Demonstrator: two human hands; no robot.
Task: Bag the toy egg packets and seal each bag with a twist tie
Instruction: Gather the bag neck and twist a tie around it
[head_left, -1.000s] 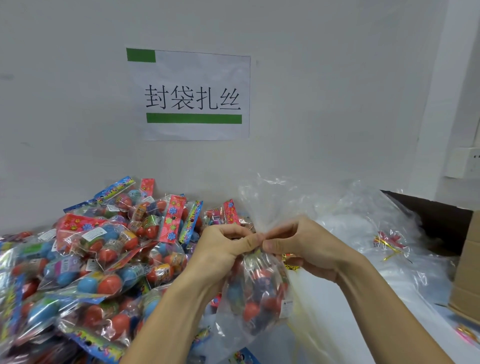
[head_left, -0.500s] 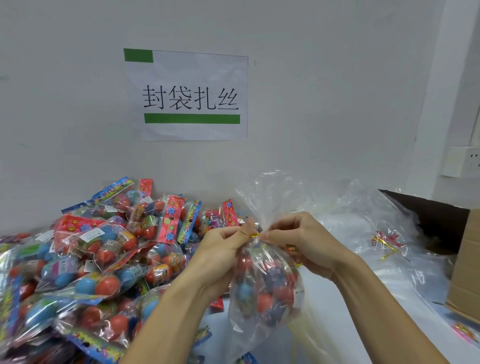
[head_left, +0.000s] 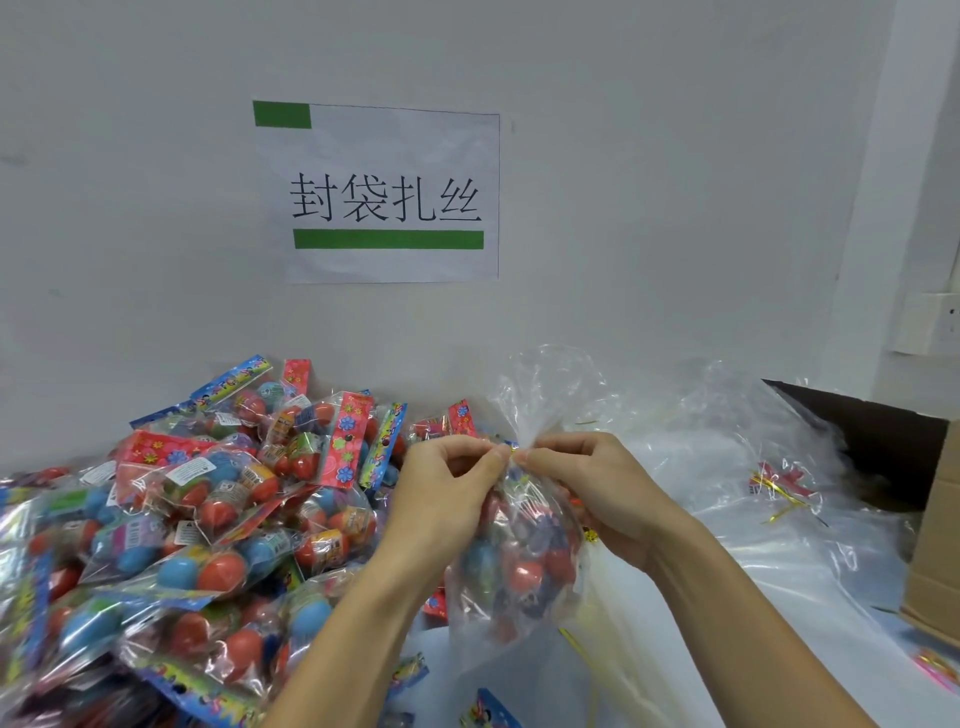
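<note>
Bag (head_left: 519, 561) of toy eggs hangs upright, neck pointing up. Left hand (head_left: 447, 499) and right hand (head_left: 597, 493) pinch the gold twist tie (head_left: 513, 448) at that neck.

**Count at the bench**

Two hands are showing: the left hand (head_left: 441, 499) and the right hand (head_left: 597, 493). One clear bag (head_left: 519, 561) is hanging between them, with one gold twist tie (head_left: 513, 448) sitting at their fingertips. Left of the left hand, a pile of toy egg packets (head_left: 197, 519) is lying, too many and too overlapped to count. Right of the right hand, one cardboard box (head_left: 935, 545) is standing. Above both hands, one paper sign (head_left: 384, 197) is hanging.
</note>
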